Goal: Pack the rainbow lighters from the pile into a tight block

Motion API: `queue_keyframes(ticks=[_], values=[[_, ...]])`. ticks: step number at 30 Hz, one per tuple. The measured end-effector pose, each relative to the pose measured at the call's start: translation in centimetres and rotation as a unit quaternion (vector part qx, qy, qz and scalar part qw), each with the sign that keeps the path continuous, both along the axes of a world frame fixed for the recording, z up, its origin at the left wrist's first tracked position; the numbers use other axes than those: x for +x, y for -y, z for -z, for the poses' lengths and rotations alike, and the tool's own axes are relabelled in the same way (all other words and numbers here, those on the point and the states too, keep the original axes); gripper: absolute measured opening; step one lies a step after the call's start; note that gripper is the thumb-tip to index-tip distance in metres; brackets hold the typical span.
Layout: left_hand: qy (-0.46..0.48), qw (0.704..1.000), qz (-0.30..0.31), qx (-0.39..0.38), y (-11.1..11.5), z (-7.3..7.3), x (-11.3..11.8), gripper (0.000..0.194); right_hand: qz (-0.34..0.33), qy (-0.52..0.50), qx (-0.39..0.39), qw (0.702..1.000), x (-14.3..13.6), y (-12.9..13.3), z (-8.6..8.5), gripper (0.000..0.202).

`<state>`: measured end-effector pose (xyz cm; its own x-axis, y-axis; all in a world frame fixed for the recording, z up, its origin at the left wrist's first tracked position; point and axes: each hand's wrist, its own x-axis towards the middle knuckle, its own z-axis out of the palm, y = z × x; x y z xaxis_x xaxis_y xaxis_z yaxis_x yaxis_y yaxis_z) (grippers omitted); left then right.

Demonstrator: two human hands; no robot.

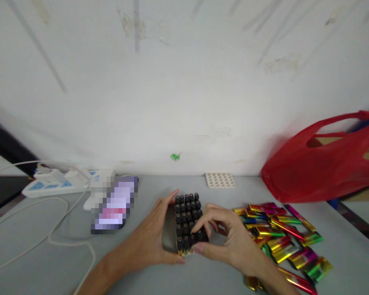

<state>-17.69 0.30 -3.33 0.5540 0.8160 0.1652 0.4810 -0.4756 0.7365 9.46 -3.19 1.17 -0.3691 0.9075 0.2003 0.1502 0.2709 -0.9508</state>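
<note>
A block of small black-topped pieces [187, 206] stands in close rows on the grey table, each top with a small ringed hole. My left hand [152, 235] grips the block from the left, thumb at the near corner and fingers at the far one. Over the near right corner, my right hand [230, 237] is closed, with thumb and forefinger pinched at one of the black-topped pieces. My fingers partly hide that corner. To the right lies a loose heap of shiny, flattened metallic sleeves [284, 249] in gold, red, green and purple.
A white grid tray [220, 180] lies by the wall. At the left are a power strip [58, 185] with plugs, looping white cables [51, 241] and a phone [115, 205] with a blurred screen. A red plastic bag [320, 168] stands at the right.
</note>
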Motion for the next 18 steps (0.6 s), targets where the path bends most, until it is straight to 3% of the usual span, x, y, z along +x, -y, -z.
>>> queue_keyframes(ticks=[8, 11, 14, 18], values=[[0.005, 1.000, 0.001, 0.002, 0.1, 0.0, 0.0, 0.152, 0.044, 0.000, -0.012, 0.999, 0.1, 0.0, 0.0, 0.023], [0.017, 0.999, 0.004, -0.035, 0.1, -0.4, 0.0, 0.151, 0.105, 0.003, -0.004, 0.994, 0.0, -0.3, 0.3, 0.033], [0.042, 0.995, 0.010, -0.091, 0.0, -1.0, 0.0, 0.148, 0.175, 0.037, 0.026, 0.983, 0.2, -0.8, 0.7, 0.031], [0.091, 0.991, 0.003, -0.100, -0.8, -1.2, -0.5, 0.124, 0.262, 0.106, 0.087, 0.955, 0.8, -1.4, 1.2, 0.021]])
